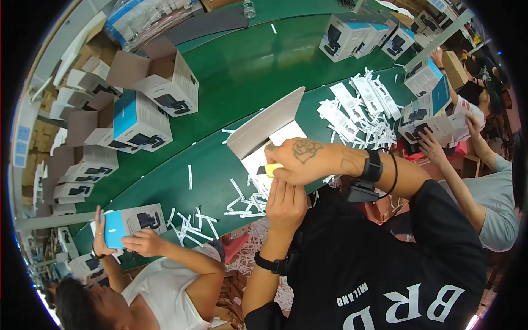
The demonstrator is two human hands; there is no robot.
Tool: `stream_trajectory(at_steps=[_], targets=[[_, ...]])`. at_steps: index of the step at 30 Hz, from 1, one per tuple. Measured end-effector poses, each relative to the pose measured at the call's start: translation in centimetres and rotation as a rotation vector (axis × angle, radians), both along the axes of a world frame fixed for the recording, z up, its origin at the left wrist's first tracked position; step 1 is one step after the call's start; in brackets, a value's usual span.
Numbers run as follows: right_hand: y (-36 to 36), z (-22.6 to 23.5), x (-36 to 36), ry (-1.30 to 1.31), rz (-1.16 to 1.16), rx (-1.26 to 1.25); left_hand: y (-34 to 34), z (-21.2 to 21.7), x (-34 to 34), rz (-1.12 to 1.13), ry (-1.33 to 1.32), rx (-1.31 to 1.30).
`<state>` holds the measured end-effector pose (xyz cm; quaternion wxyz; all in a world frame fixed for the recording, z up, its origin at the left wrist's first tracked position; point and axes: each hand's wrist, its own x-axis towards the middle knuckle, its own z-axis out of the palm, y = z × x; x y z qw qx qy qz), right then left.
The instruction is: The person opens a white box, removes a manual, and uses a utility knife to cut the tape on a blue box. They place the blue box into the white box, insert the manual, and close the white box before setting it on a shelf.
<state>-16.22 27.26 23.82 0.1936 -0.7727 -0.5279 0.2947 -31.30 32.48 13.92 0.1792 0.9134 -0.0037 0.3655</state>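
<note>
Your right hand (302,161): clamped round a cutter (271,169), yellow handle, dark end pointing left. Your left hand (286,204): fingers together, laid up against the right; you cannot tell from here whether they grip anything.

Open carton (286,132): smooth white board, boxy, partly hidden beneath and beyond your hands; one broad, plain flap (269,121) stands raised on the far left side.

Paper strips (242,204): thin, white, loosely scattered just left of your left hand. Strip heap (363,129): tangled slips and flat printed pieces, right of the carton.

Table (212,165): glossy green, crossed by a seam; its near edge runs close to your body. Room for moving: green surface stretches left of the flap to the standing cartons (143,121), and far beyond it.
</note>
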Motion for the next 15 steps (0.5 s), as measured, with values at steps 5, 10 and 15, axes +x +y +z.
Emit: stream_trajectory(at_steps=[5, 10, 15], targets=[[0.5, 1.4, 0.1, 0.249, -0.098, -0.191, 0.2, 0.1, 0.0, -0.035, -0.035, -0.059], [0.0, -2.0, -0.2, 0.162, -0.024, -0.03, 0.5, 0.4, -0.2, -0.042, -0.006, 0.038], [0.1, 0.1, -1.3, -0.291, 0.161, 0.065, 0.7, 0.0, -0.6, -0.027, -0.035, 0.056]])
